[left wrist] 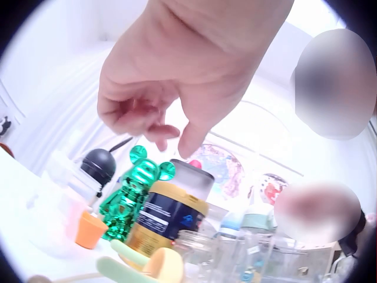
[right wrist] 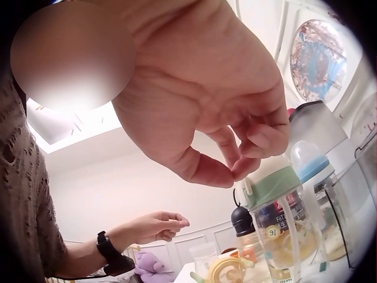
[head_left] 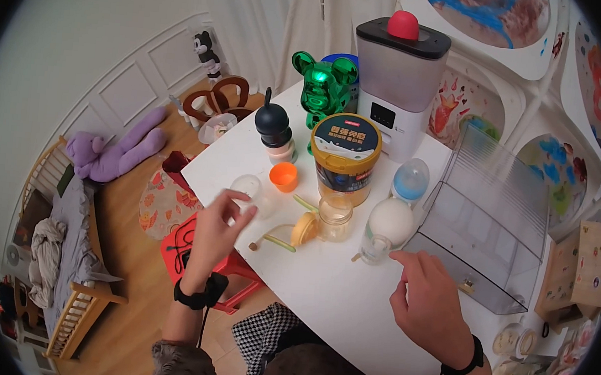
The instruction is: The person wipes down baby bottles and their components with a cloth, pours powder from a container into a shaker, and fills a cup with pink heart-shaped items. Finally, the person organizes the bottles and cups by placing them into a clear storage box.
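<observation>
My left hand [head_left: 222, 227] hovers at the table's left edge, fingers loosely bent, nothing between them. A translucent cup [head_left: 247, 185] and an orange cup [head_left: 283, 177] stand beyond it. My right hand [head_left: 428, 302], thumb and index tips close together, is beside a clear straw cup [right wrist: 288, 236]; its green-banded lid [right wrist: 274, 184] appears right behind the fingertips in the right wrist view. Between the hands are an uncapped clear jar [head_left: 334, 223] and a yellow lid [head_left: 305, 229] with a straw and green handles [head_left: 280, 243]. A blue-collared baby bottle [head_left: 411, 180] stands behind the straw cup.
Behind stand a gold-lidded tub [head_left: 346, 156], a black-topped bottle [head_left: 274, 129], a shiny green bear figure [head_left: 323, 89] and a tall dispenser [head_left: 399, 82]. A clear plastic case [head_left: 483, 225] occupies the right side. A red stool [head_left: 238, 286] sits below the table's left edge.
</observation>
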### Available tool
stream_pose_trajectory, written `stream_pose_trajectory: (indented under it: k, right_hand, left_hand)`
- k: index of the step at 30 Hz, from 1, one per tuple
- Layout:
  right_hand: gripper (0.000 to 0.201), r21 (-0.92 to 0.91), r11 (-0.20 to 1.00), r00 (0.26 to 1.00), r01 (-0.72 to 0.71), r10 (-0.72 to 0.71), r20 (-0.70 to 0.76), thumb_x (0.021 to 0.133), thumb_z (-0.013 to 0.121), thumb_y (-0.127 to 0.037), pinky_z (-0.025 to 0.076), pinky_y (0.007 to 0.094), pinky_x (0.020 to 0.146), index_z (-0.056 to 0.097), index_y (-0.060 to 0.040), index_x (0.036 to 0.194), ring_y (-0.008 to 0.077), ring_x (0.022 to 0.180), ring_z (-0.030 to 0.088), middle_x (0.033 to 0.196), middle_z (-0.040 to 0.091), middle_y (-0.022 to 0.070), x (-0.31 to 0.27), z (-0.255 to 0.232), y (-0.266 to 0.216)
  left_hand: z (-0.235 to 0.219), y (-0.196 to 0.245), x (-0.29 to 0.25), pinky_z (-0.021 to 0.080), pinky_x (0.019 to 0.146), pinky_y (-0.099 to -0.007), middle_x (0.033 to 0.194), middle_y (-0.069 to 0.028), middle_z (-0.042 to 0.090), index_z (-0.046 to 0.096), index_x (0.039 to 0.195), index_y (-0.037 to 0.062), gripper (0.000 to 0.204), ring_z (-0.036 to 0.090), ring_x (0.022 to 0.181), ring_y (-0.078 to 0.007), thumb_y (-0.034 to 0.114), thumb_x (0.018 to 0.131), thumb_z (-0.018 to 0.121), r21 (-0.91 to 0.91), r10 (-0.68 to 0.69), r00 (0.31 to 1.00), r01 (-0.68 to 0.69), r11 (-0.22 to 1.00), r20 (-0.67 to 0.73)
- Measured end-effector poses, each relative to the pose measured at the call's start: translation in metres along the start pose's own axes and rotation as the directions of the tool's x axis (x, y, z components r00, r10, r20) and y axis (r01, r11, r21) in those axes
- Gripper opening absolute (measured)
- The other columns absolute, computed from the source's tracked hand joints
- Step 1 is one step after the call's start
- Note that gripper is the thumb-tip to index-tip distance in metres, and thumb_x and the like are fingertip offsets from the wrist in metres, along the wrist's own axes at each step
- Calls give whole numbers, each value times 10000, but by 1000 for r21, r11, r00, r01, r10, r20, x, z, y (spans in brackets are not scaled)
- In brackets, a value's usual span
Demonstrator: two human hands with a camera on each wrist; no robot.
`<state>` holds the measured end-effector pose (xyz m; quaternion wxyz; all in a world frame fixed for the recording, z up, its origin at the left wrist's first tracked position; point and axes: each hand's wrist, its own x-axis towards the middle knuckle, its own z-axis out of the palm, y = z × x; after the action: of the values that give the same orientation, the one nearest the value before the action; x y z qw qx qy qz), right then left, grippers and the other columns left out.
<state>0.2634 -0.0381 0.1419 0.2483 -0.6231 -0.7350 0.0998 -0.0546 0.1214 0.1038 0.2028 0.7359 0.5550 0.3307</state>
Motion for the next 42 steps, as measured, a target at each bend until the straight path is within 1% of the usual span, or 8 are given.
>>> stream_pose_trajectory:
  k: [1,4,7,13,25,31,37,42]
  right_hand:
    - [448,-4,1000,1000,-5,5,7,779,639,14,527,415,710,589,-18,1224,301,865,579,945,578,131,-1,-1,-1]
    - [438,-5,1000,1000,-18,18,-2,781,647,12,525,413,708,594,-20,1214,302,866,578,947,582,132,-6,-3,0]
    - [426,-2,1000,999,-29,29,-19,784,652,10,520,409,707,597,-23,1205,302,866,575,941,580,133,-10,-7,-1]
    - [420,-9,997,996,-80,80,-39,784,651,15,506,403,697,599,-26,1199,300,858,565,925,569,131,-32,-16,-4]
    - [407,6,981,981,-196,196,-12,772,660,18,503,386,685,616,-30,1174,290,825,561,897,556,112,-78,-2,6]
    - [393,55,979,981,-195,195,6,781,652,14,511,387,690,613,-23,1170,294,832,569,898,563,113,-78,7,9]
    - [384,85,981,984,-172,167,65,795,644,1,522,390,694,606,-21,1177,295,838,576,899,569,114,-75,12,6]
    - [377,87,983,985,-160,154,76,799,638,-2,527,391,698,607,-24,1175,295,841,581,899,575,116,-74,20,5]
  left_hand:
    - [1,-5,6,394,552,-258,643,-7,527,669,1090,46,272,477,586,-78,205,895,771,19,1,994,1,1000,-110]
    - [5,2,12,373,549,-245,648,-1,514,652,1106,35,296,458,580,-72,202,893,773,-22,32,997,-34,999,-70]
    - [27,19,12,496,727,-328,950,-98,605,596,1224,41,484,576,813,-202,257,852,819,-14,210,966,-211,977,152]
    - [83,35,24,437,1021,-487,1274,-205,500,482,1389,14,795,464,1179,-412,348,777,865,180,391,876,-448,876,282]
    - [85,28,21,415,1053,-469,1346,-215,514,462,1436,15,866,487,1201,-400,314,738,880,278,243,887,-366,888,392]
    - [87,5,-9,442,960,-474,1177,-203,644,492,1373,15,739,589,1115,-411,293,785,843,333,178,883,-342,879,435]
    - [103,-12,-30,454,907,-452,1097,-154,689,562,1291,32,535,634,1062,-347,205,841,792,133,174,943,-218,967,283]
    - [97,-15,-50,471,862,-420,1040,-135,686,626,1122,25,376,635,958,-336,171,827,807,170,204,969,-225,959,137]
